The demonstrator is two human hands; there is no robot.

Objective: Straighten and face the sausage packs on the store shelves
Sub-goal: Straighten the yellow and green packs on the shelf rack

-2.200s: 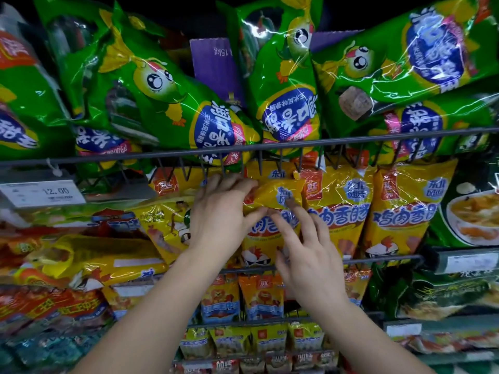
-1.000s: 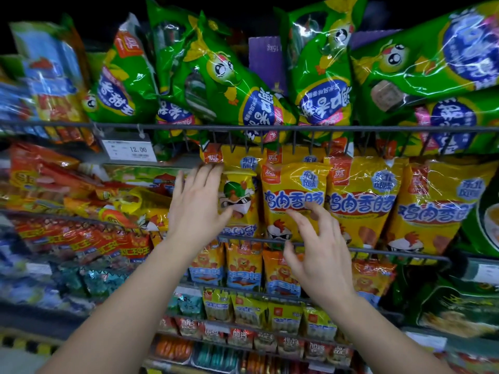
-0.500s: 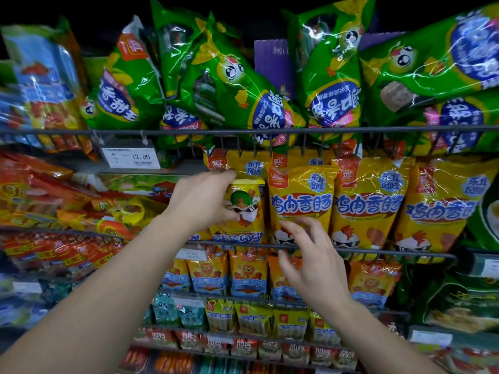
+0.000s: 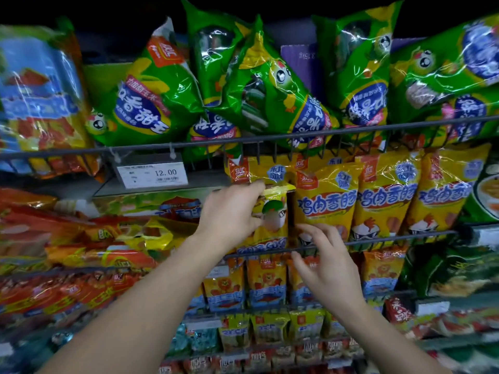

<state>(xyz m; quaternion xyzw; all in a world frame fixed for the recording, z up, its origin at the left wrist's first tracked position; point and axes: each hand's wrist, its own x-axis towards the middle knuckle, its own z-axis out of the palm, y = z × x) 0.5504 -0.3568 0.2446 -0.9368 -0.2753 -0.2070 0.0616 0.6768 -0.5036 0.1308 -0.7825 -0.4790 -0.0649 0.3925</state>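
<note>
I see wire shelves crammed with snack packs. On the top shelf, behind its wire rail, green packs lean against one another at odd angles, with a blue and orange pack at the far left. A price tag reading 12.00 hangs from that rail. On the shelf below, a row of yellow sausage packs stands upright and faces me, right of centre. At the left end of that row is a narrower yellow pack with a green-capped cartoon figure, also upright. Left of it, red and orange packs lie flat in a loose pile. Lower shelves hold small yellow and blue packs in tidy rows; lower still the goods are too blurred for me to tell.

My left hand reaches in from the lower left, its grip closed over the top left edge of the narrow yellow pack, fingers curled behind it. My right hand hovers just right of it at the middle shelf's wire rail, fingers spread and slightly bent, the fingertips close to the foot of the neighbouring yellow pack; I cannot tell whether they touch it.
</note>
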